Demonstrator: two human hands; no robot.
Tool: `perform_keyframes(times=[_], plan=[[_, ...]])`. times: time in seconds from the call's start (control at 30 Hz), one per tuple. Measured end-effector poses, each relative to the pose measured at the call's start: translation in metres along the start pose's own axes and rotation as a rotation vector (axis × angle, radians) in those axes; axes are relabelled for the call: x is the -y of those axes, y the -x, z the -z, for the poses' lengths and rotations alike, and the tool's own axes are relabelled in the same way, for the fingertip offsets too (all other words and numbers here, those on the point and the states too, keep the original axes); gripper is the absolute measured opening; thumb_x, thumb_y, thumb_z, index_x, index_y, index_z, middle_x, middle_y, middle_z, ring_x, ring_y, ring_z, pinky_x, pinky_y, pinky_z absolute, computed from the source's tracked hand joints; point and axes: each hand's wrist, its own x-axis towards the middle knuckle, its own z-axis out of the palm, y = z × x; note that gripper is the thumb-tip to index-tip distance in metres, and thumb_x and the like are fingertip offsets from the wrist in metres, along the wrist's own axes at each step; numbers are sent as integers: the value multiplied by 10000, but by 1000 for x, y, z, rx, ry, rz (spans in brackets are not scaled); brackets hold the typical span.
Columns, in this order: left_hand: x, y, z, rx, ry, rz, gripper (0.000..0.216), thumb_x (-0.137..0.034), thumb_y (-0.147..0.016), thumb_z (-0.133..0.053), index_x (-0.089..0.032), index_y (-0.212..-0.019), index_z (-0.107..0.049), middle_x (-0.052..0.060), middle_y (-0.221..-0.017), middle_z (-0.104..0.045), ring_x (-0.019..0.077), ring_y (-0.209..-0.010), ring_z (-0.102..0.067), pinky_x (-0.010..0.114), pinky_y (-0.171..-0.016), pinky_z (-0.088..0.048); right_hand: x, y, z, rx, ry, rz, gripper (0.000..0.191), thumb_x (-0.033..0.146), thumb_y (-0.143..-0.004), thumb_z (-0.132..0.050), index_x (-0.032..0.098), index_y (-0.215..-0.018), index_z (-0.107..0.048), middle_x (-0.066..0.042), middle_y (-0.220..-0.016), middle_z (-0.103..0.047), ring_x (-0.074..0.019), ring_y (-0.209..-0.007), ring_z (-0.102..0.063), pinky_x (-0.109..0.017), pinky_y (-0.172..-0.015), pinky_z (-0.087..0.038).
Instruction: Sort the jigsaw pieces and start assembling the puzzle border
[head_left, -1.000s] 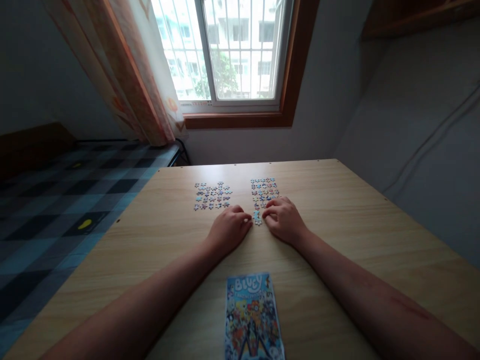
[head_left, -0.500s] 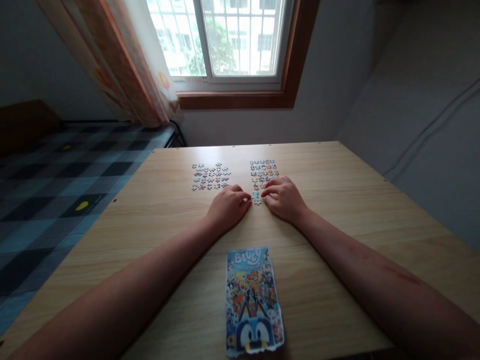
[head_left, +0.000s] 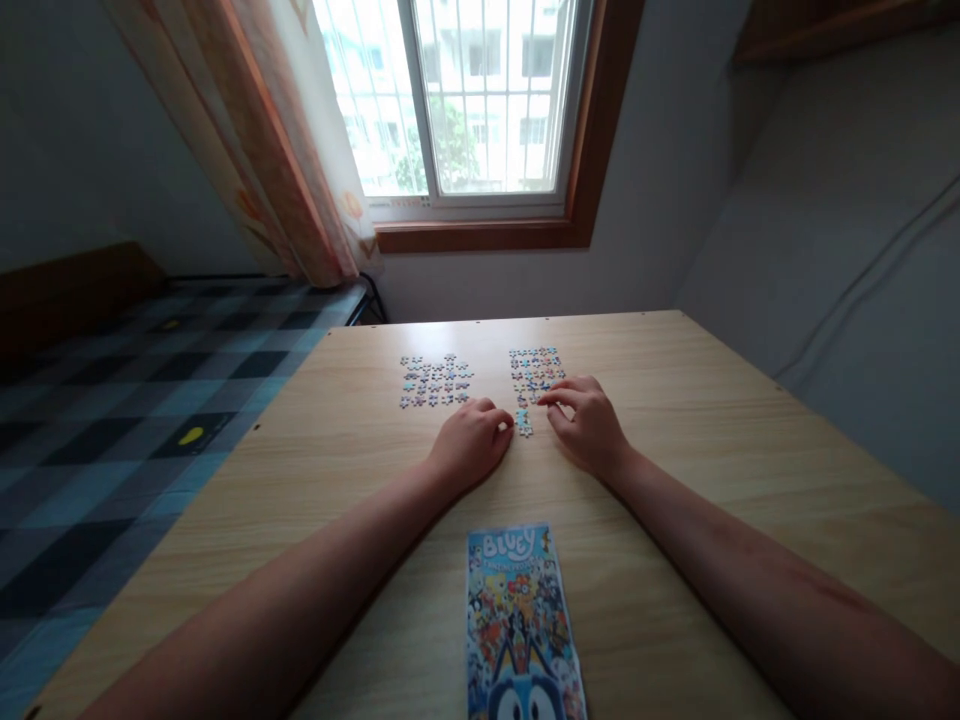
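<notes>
A pale wooden table (head_left: 360, 450) fills the middle and lower part of the frame and bears two groups of small jigsaw pieces. The left group (head_left: 435, 382) lies left of the frame's centre in loose rows; the right group (head_left: 534, 362) lies right of the centre, its pieces set closer together. Just below the right group, near the centre of the frame, sits a small cluster of pieces (head_left: 523, 423), light blue in part, between the two hands.

The left hand (head_left: 474, 440) rests on the table with its fingers curled and the thumb close to the forefinger, their tips just beside the cluster's left edge; whether they pinch a piece cannot be told. The right hand (head_left: 589, 425) is partly spread, its forefinger stretched to the lower edge of the right group and the thumb just below; whether a piece is between their tips cannot be told.

A printed sheet headed "Bluey" (head_left: 521, 610) lies at the bottom centre, between the forearms. A checked bed (head_left: 112, 400) stands at the left.
</notes>
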Motion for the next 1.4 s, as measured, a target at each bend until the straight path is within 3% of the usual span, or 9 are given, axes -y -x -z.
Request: perform_keyframes(times=[0.2, 0.77, 1.0, 1.4], plan=[[-3, 2, 2, 52, -48, 6, 224, -258, -938, -504, -212, -949, -723, 67, -864, -660, 201, -819, -612, 352, -802, -512, 4, 1, 3, -38, -31, 68, 217, 151, -841, -574, 237, -869, -771, -66, -927, -714, -254, -951, -595, -437, -918, -462], [-8, 10, 17, 225, -117, 30, 299, -314, -973, -440, -250, -1097, -704, 69, -908, -765, 219, -779, -710, 325, -705, -530, 1, 3, -4, -91, -107, 16, 200, 146, -852, -571, 235, -861, -751, -68, -901, -710, -258, -936, -594, -427, -871, -491], [-7, 13, 17, 228, -52, 53, 300, -334, -973, -442, -241, -1123, -685, 83, -915, -757, 217, -803, -707, 337, -767, -539, -3, 4, -5, -101, -140, -45, 185, 161, -841, -582, 236, -863, -750, -68, -903, -714, -260, -948, -597, -426, -876, -486], [-21, 17, 30, 360, -103, 69, 326, -284, -978, -383, -197, -1199, -607, 124, -947, -733, 238, -847, -701, 369, -799, -544, -8, 5, -9, -110, -162, -72, 182, 192, -839, -584, 232, -871, -759, -72, -912, -709, -261, -944, -601, -428, -876, -494]])
